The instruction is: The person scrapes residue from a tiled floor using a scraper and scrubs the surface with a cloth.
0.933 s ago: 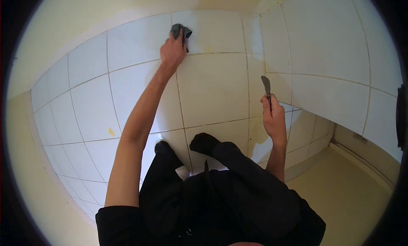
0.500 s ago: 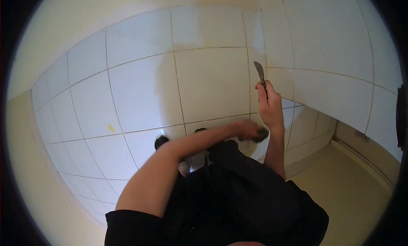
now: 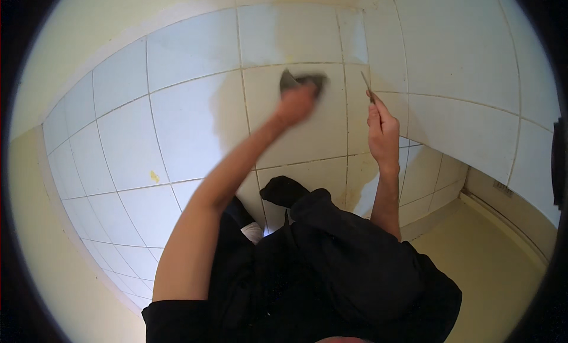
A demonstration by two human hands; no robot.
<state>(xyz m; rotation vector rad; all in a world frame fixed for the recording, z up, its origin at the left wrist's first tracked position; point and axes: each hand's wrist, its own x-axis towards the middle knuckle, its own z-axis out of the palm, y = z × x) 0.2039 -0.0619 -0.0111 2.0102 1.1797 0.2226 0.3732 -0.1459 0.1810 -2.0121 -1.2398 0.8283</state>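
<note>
My left hand point(image 3: 296, 103) is blurred with motion and grips a dark grey cloth point(image 3: 302, 81) pressed against the white wall tiles point(image 3: 189, 118) ahead of me. To its right, my right hand point(image 3: 383, 130) holds a thin metal scraper blade point(image 3: 367, 87) upright, its tip close to the vertical grout line point(image 3: 346, 118) near the wall corner. The two hands are about a hand's width apart. My dark trousers point(image 3: 331, 260) and dark shoes point(image 3: 284, 189) fill the lower middle of the view.
White tiles cover two walls that meet in a corner point(image 3: 402, 65) at the right. A yellowish stain point(image 3: 155, 176) marks a tile at the left. A beige floor point(image 3: 491, 266) lies at the lower right, and a small white object point(image 3: 253, 230) shows beside my leg.
My left hand with the cloth went from high on the tiles down toward my knees and is now back up on the wall. The right hand with the blade stayed near the corner.
</note>
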